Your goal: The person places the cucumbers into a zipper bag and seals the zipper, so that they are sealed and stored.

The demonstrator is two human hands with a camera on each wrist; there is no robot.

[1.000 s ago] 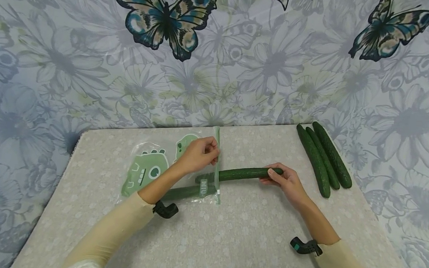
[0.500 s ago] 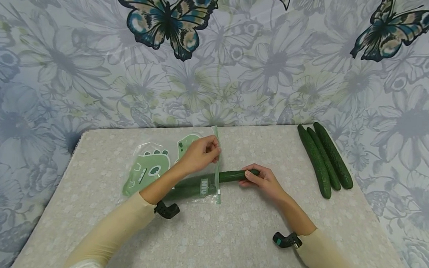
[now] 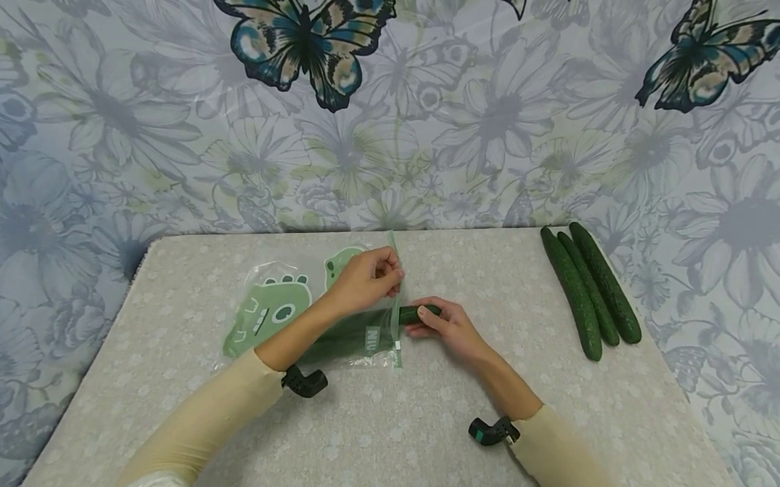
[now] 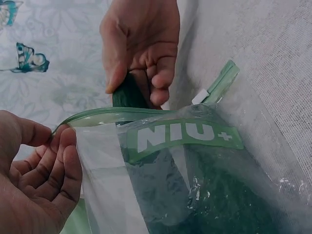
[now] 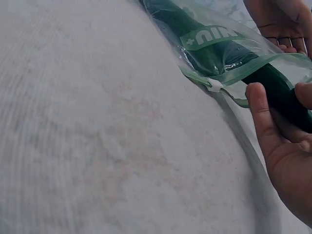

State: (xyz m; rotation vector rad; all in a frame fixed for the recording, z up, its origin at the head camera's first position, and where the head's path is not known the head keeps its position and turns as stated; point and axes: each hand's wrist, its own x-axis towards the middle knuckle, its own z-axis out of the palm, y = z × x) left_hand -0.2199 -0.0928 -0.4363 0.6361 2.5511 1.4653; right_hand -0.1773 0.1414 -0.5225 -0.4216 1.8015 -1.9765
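A clear zip bag (image 3: 284, 268) with green cartoon print lies on the table, its green-edged mouth facing right. My left hand (image 3: 365, 279) pinches the upper edge of that mouth and lifts it, as the left wrist view also shows. My right hand (image 3: 448, 326) grips the end of a cucumber (image 3: 409, 315), most of which is inside the bag. Another cucumber (image 5: 173, 19) lies in the bag beside it, seen through the plastic. A white slider (image 4: 200, 96) sits on the bag's zip near the lower corner of the mouth.
Three more cucumbers (image 3: 587, 292) lie side by side at the table's back right. A cloth with butterflies and flowers (image 3: 499, 132) hangs behind the table (image 3: 460, 435). Each wrist wears a small black camera (image 3: 305, 381).
My right hand has moved left, sliding the cucumber deeper into the bag until only a short end sticks out. My left hand has stayed at the bag's edge.
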